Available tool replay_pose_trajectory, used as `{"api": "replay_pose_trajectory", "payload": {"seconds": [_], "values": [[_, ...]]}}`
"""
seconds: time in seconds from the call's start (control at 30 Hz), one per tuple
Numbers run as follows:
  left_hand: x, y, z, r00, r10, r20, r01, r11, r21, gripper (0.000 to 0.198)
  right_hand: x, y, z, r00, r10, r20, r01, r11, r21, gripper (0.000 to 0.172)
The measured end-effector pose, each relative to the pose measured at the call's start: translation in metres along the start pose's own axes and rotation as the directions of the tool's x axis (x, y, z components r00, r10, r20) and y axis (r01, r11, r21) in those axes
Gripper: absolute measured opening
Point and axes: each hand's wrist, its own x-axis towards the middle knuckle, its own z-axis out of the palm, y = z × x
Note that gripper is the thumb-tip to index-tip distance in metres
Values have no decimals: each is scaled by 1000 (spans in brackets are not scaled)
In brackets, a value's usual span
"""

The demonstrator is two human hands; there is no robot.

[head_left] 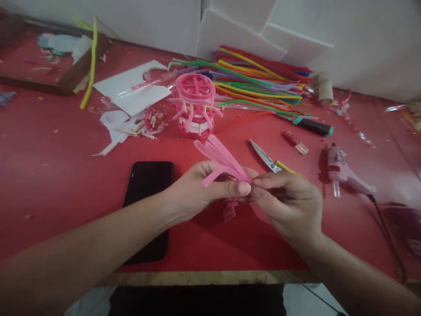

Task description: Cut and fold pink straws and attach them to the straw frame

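My left hand (200, 191) and my right hand (289, 202) meet over the red table (49, 175), both pinching a bundle of folded pink pipe cleaners (219, 158) at its lower end. The pink loops fan up and to the left from my fingertips. A few short pink pipe cleaner pieces (230, 210) lie on the table under my hands. Behind them stands a small round pink pipe cleaner cage with wooden sticks (195, 105).
A black phone (148, 197) lies by my left forearm. Scissors (268, 159) and a pink glue gun (342, 171) with its cord lie to the right. A pile of coloured pipe cleaners (259, 81), white paper (134, 85) and scraps sit behind.
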Motion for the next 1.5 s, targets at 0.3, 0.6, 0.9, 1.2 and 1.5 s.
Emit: {"api": "replay_pose_trajectory", "payload": {"seconds": [0.3, 0.6, 0.9, 1.2, 1.5], "values": [[-1, -4, 2, 987, 74, -141, -78, 997, -18, 6, 1, -3, 10, 977, 179, 113, -207, 925, 319, 11], [0, 0, 2, 977, -32, -209, 19, 998, -66, 14, 0, -2, -1, 939, -274, 209, 333, 876, -348, 18], [1, 0, 2, 986, -92, -139, 83, 994, -70, 15, 10, -6, -7, 831, -472, 296, 557, 702, -444, 14], [-1, 0, 2, 985, -65, -162, 63, 998, -23, 18, 6, -7, -6, 904, -353, 241, 424, 804, -417, 11], [-1, 3, 2, 974, -170, -146, 146, 976, -162, 18, 5, -5, -12, 831, -441, 341, 552, 733, -398, 28]]}}
